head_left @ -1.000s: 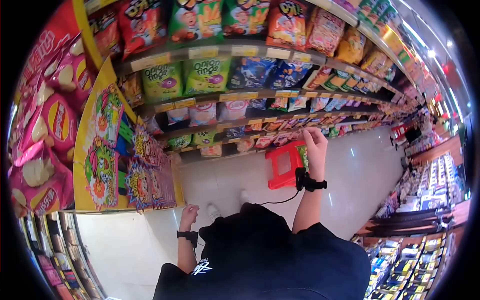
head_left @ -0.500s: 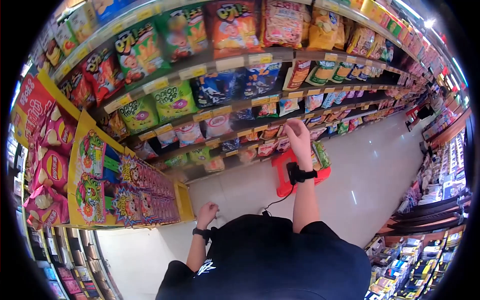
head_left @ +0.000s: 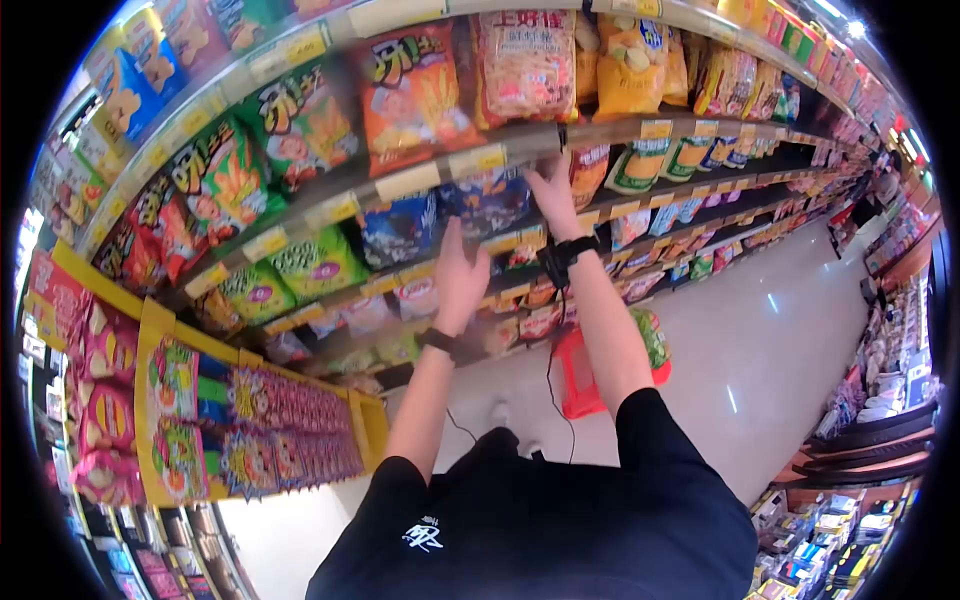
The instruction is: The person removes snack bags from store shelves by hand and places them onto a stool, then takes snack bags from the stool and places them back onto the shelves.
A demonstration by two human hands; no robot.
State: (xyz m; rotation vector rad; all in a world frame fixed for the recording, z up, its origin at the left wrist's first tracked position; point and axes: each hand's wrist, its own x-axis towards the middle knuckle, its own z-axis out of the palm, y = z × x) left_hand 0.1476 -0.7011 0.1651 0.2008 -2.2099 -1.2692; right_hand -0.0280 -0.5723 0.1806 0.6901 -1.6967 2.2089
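Observation:
My left hand (head_left: 463, 278) is raised in front of the snack shelves, fingers stretched upward just below a dark blue snack bag (head_left: 487, 198). It looks open and holds nothing. At that bag's right edge, my right hand (head_left: 553, 195) reaches up to the shelf lip with thumb and fingers apart. Whether its fingertips touch the bag I cannot tell. Another dark blue bag (head_left: 398, 232) stands to the left, beyond green onion ring bags (head_left: 318, 258). Right of my right hand is a red-brown snack bag (head_left: 588, 172).
A red basket (head_left: 580, 385) with a green package (head_left: 652, 338) in it sits on the floor by the shelf. On the left stands a yellow display (head_left: 375, 425) with hanging snack packs. Shelf edges (head_left: 430, 180) with price tags run across. The aisle floor (head_left: 740, 330) extends right.
Both hands have moved up and forward to the shelf with the blue bags. My left hand rose from low beside my body. The view has shifted closer to the shelves.

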